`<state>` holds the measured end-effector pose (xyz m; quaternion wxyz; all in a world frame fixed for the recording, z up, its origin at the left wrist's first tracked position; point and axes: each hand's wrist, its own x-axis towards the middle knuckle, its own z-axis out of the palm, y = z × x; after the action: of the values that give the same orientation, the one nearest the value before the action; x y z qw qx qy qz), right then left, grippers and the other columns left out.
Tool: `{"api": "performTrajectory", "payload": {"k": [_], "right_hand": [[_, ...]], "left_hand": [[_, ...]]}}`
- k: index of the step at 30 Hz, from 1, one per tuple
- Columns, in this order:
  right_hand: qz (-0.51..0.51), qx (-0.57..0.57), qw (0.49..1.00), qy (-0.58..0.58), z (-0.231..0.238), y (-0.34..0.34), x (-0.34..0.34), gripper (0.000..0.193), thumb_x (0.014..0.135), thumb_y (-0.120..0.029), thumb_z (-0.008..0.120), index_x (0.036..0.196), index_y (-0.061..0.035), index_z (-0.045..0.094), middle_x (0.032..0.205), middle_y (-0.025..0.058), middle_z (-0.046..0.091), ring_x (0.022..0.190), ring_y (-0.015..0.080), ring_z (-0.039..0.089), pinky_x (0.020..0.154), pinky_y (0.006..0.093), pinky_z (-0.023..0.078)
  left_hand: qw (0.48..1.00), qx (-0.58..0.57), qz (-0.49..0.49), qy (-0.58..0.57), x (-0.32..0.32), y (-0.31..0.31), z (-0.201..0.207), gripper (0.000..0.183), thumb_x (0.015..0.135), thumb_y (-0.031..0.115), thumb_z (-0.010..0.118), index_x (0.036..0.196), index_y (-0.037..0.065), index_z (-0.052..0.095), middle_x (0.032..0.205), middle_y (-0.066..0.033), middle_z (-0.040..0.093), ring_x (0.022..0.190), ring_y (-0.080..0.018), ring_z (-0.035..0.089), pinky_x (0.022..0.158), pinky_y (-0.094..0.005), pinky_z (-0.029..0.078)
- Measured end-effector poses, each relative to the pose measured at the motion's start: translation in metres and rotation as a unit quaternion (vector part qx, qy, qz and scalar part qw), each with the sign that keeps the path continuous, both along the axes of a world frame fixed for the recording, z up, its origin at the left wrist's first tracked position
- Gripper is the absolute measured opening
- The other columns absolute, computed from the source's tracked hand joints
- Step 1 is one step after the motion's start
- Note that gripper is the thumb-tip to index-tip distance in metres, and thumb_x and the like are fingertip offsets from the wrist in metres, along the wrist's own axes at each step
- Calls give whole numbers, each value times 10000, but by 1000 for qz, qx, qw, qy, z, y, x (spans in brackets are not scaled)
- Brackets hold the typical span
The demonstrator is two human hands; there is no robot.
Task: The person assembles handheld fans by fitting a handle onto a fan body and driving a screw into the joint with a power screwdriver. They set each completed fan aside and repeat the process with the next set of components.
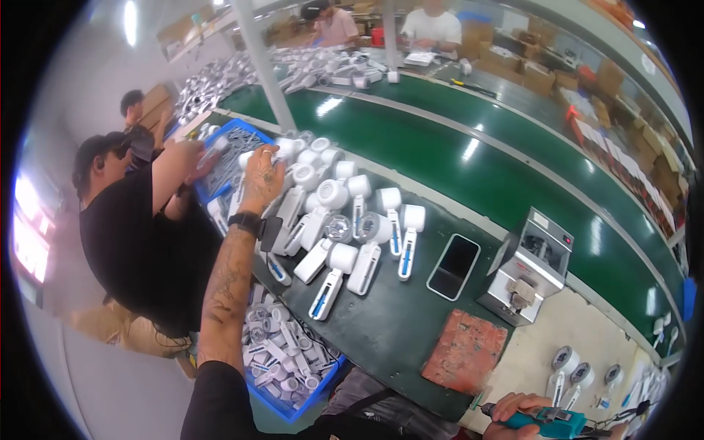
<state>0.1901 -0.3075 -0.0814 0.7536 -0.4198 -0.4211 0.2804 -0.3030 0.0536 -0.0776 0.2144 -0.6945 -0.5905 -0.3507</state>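
My left arm stretches forward over a heap of white handheld fans [332,194]. At the heap's far left end, my left hand [262,180] has its fingers curled among the white fan parts. Its fingertips are hidden, so what it grips cannot be made out. Low at the right, my right hand [517,411] is wrapped around a teal electric screwdriver [550,424], whose bit points left near a red block [465,350]. Several handles in the heap lie with a blue strip inside showing. Right of the screwdriver, more fans [565,359] lie on a pale board [528,367].
A phone [454,268] and a metal machine [529,268] sit on the green table. Below its left edge stands a blue crate [293,418] of fan parts. A co-worker [139,235] reaches into a blue bin [233,161] close to my left arm. A green conveyor [440,161] runs beyond.
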Motion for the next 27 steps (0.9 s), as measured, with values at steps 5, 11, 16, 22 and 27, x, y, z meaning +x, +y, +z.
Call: {"api": "performTrajectory", "payload": {"k": [5, 11, 16, 22, 27], "right_hand": [[-39, -38, 999, -1, -13, -15, 11, 634, 886, -659, 570, 992, -47, 443, 590, 44, 482, 496, 163, 491, 450, 278, 393], [35, -52, 998, -3, -5, -28, 34, 583, 875, -566, 648, 970, -17, 473, 634, 83, 539, 512, 193, 531, 484, 311, 439], [38, -47, 998, 2, -1, -56, 39, 587, 868, -542, 669, 1000, -3, 478, 682, 102, 550, 540, 202, 544, 495, 308, 447], [43, -61, 997, 12, -5, -74, 56, 599, 823, -512, 739, 1000, 18, 526, 722, 117, 568, 596, 221, 573, 536, 313, 466], [35, -87, 995, 14, -14, -74, 70, 623, 794, -505, 777, 1008, 24, 527, 725, 113, 570, 622, 218, 580, 549, 315, 471]], "left_hand": [[963, -24, -266, -24, 155, -48, 46, 115, 864, -40, 593, 926, 39, 650, 1163, -125, 658, 1114, -302, 595, 956, -412, 458], [744, -205, -630, -81, 390, -171, 30, 192, 705, 12, 642, 892, 47, 666, 1081, -112, 667, 991, -323, 613, 874, -422, 495], [704, -310, -638, -16, 509, -236, -15, 260, 882, 280, 630, 1023, 62, 632, 766, -76, 597, 764, -259, 615, 673, -389, 478], [723, -237, -645, 73, 563, -277, -58, 560, 942, 513, 502, 1286, 75, 564, 939, -152, 643, 786, -311, 663, 748, -462, 505], [743, -309, -593, 41, 541, -264, -47, 476, 937, 424, 556, 1278, 93, 552, 996, -152, 631, 766, -332, 645, 673, -431, 511]]}}
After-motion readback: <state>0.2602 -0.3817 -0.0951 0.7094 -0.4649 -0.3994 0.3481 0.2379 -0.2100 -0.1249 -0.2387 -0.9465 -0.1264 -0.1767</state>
